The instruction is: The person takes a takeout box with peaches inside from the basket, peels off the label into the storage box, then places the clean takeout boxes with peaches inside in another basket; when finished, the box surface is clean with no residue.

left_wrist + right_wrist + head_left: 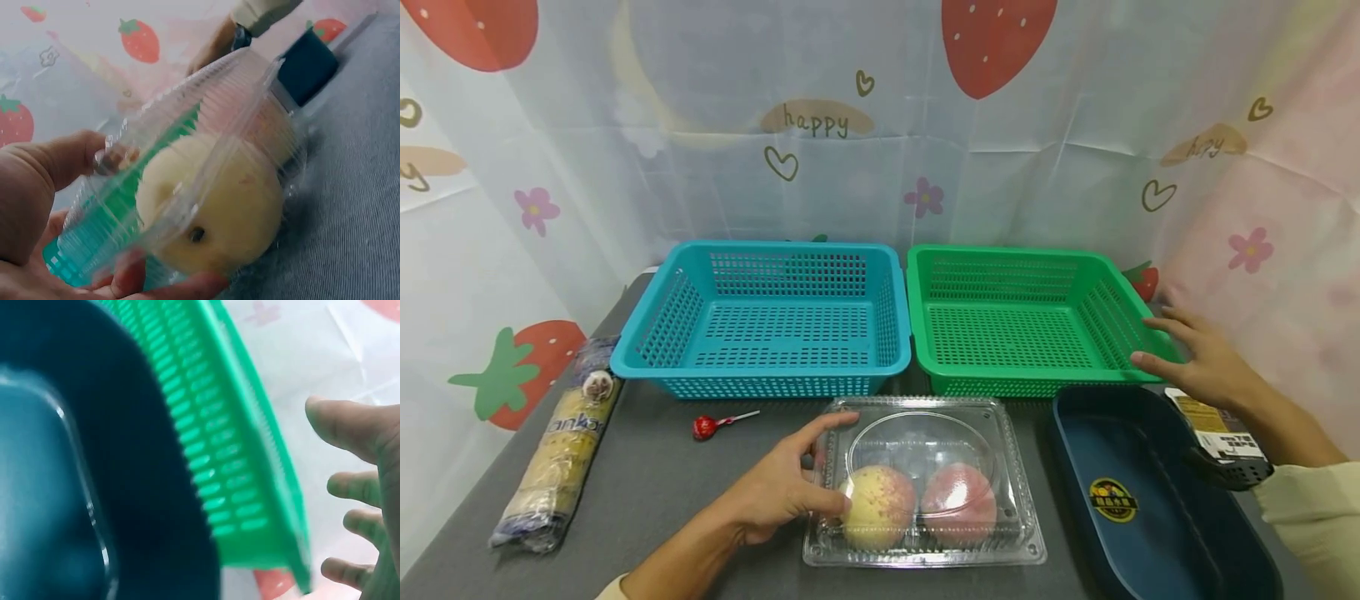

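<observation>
A clear plastic clamshell box point(925, 421) lies on the table at the front middle, with a yellow-and-pink round fruit point(880, 508) and a pinker one point(959, 504) inside. My left hand point(790, 483) grips the box by its left side; thumb and fingers spread around that edge in the left wrist view, where a pale fruit point(212, 200) shows through the plastic. Over by the right rim of the green basket point(1030, 379), my right hand point(1198, 358) hovers with fingers spread and nothing in them. That basket's slotted side point(219, 444) appears beside the hand in the right wrist view.
A blue basket point(760, 367) stands beside the green one. To the right sits a dark blue tray point(1165, 517), with a labelled black item point(1217, 429) near the right forearm. On the left lie a red lollipop point(706, 427) and a long wrapped package point(557, 458). A printed curtain point(850, 183) hangs behind.
</observation>
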Tool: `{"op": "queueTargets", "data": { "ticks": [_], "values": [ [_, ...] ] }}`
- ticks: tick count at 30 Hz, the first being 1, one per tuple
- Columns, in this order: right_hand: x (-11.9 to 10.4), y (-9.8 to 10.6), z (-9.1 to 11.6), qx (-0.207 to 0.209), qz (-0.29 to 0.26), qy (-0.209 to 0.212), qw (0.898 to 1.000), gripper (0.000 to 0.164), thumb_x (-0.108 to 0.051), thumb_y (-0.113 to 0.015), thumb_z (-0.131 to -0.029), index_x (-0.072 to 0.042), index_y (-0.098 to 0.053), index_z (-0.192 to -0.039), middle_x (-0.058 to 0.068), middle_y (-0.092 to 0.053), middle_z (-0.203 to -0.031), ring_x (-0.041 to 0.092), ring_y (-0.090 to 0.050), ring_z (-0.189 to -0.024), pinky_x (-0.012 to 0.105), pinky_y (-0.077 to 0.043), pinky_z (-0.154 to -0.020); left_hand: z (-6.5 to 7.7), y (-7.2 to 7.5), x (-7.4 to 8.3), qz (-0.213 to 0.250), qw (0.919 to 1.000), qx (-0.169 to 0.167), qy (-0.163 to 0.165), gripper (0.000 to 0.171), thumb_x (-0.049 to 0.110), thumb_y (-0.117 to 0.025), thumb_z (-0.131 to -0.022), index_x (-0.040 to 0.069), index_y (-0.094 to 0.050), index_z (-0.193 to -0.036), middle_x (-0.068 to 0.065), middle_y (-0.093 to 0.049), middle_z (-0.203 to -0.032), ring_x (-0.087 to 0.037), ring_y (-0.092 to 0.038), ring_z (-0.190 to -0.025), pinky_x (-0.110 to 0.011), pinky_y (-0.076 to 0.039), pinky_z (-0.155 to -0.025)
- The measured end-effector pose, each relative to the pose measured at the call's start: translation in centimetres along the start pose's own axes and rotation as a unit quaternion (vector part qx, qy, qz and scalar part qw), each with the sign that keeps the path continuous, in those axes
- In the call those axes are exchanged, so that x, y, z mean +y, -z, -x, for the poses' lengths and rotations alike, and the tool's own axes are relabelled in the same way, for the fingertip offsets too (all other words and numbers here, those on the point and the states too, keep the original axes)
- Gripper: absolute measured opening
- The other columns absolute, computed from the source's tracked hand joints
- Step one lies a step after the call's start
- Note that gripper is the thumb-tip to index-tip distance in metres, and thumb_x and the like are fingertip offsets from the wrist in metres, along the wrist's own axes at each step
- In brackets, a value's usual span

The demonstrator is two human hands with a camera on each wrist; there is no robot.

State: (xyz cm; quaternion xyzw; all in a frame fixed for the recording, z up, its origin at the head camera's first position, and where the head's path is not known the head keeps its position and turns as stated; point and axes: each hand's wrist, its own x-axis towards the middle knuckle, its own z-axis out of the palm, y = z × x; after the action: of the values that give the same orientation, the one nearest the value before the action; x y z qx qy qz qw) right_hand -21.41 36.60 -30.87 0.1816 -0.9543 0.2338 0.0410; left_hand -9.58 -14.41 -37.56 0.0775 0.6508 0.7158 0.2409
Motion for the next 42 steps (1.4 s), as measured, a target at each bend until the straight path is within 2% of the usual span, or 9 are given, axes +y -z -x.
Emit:
{"op": "queueTargets", "data": {
  "ticks": [4, 9, 17, 20, 25, 29, 34, 39, 42],
  "values": [
    [1.1, -0.8, 0.0, -0.046, -0.006, -0.029, 0.999, 0.069, -0.033, -0.057, -0.096, 0.010, -0.031, -0.143, 0.035, -0.009, -0.151, 0.062, -0.012, -0.131, 0.080, -0.015, -0.091, -0.1, -0.3, 0.1, 0.017, 0.9998, 0.010, 0.005, 0.099, -0.018, -0.076, -0.062, 0.020, -0.040, -0.146, -0.015, -0.030, -0.099, -0.027, -0.057, -0.064, -0.033, -0.053, -0.050],
    [1.6, -1.4, 0.2, -0.084, -0.027, -0.055, 0.995, 0.077, -0.036, -0.052, -0.098, 0.014, -0.018, -0.146, 0.031, 0.003, -0.154, 0.060, -0.005, -0.133, 0.079, -0.013, -0.092, 0.0, -0.5, 0.1, 0.040, 0.9991, 0.011, 0.011, 0.102, -0.021, -0.074, -0.060, 0.021, -0.039, -0.147, -0.014, -0.030, -0.098, -0.031, -0.058, -0.066, -0.038, -0.056, -0.053],
    [1.5, -1.3, 0.5, -0.083, -0.060, -0.054, 0.993, 0.080, -0.035, -0.052, -0.098, 0.014, -0.013, -0.147, 0.029, 0.007, -0.155, 0.056, 0.002, -0.136, 0.078, -0.011, -0.094, 0.0, -0.5, 0.1, 0.065, 0.9979, -0.002, 0.002, 0.103, -0.023, -0.071, -0.062, 0.020, -0.036, -0.149, -0.015, -0.028, -0.101, -0.033, -0.058, -0.074, -0.040, -0.056, -0.056],
    [1.5, -1.2, 0.4, -0.083, -0.062, -0.057, 0.993, 0.080, -0.035, -0.054, -0.097, 0.014, -0.014, -0.147, 0.029, 0.006, -0.155, 0.057, 0.001, -0.136, 0.078, -0.011, -0.095, 0.0, -0.6, 0.1, 0.080, 0.9967, -0.007, 0.003, 0.102, -0.024, -0.071, -0.064, 0.019, -0.036, -0.149, -0.017, -0.027, -0.104, -0.035, -0.061, -0.074, -0.041, -0.057, -0.058],
    [1.4, -1.1, 0.4, -0.085, -0.060, -0.062, 0.993, 0.081, -0.035, -0.055, -0.096, 0.015, -0.016, -0.146, 0.030, 0.003, -0.155, 0.058, -0.002, -0.135, 0.077, -0.012, -0.095, 0.1, -0.9, 0.7, 0.087, 0.9961, -0.013, 0.000, 0.101, -0.023, -0.071, -0.064, 0.020, -0.036, -0.149, -0.023, -0.030, -0.111, -0.033, -0.062, -0.071, -0.036, -0.056, -0.055],
    [1.3, -1.1, 0.2, -0.089, -0.065, -0.066, 0.992, 0.083, -0.035, -0.056, -0.095, 0.015, -0.015, -0.146, 0.031, 0.003, -0.155, 0.057, -0.002, -0.135, 0.076, -0.013, -0.096, 0.6, -1.4, 1.9, 0.087, 0.9959, -0.025, -0.007, 0.102, -0.022, -0.071, -0.064, 0.019, -0.034, -0.150, -0.025, -0.031, -0.114, -0.034, -0.061, -0.076, -0.038, -0.056, -0.055],
    [1.1, -1.3, -0.1, -0.092, -0.061, -0.073, 0.991, 0.084, -0.037, -0.057, -0.095, 0.015, -0.015, -0.146, 0.031, 0.002, -0.154, 0.057, -0.004, -0.136, 0.075, -0.014, -0.097, 0.9, -2.0, 4.3, 0.083, 0.9957, -0.038, -0.016, 0.099, -0.020, -0.072, -0.068, 0.020, -0.034, -0.150, -0.024, -0.029, -0.119, -0.036, -0.062, -0.077, -0.044, -0.057, -0.059],
    [1.2, -1.2, 0.0, -0.087, -0.061, -0.073, 0.992, 0.083, -0.035, -0.058, -0.094, 0.016, -0.018, -0.145, 0.032, 0.000, -0.154, 0.057, -0.005, -0.135, 0.075, -0.014, -0.097, 0.4, -2.4, 6.7, 0.060, 0.9978, -0.020, -0.021, 0.097, -0.018, -0.073, -0.069, 0.023, -0.036, -0.149, -0.025, -0.030, -0.121, -0.035, -0.057, -0.086, -0.045, -0.057, -0.064],
    [1.2, -1.0, 0.1, -0.085, -0.056, -0.075, 0.992, 0.083, -0.036, -0.059, -0.094, 0.016, -0.019, -0.145, 0.032, -0.001, -0.154, 0.057, -0.005, -0.135, 0.075, -0.015, -0.097, -0.3, -2.7, 8.2, 0.044, 0.9986, -0.007, -0.026, 0.097, -0.018, -0.073, -0.070, 0.027, -0.038, -0.148, -0.020, -0.030, -0.110, -0.029, -0.055, -0.074, -0.041, -0.056, -0.062]
  ]
}}
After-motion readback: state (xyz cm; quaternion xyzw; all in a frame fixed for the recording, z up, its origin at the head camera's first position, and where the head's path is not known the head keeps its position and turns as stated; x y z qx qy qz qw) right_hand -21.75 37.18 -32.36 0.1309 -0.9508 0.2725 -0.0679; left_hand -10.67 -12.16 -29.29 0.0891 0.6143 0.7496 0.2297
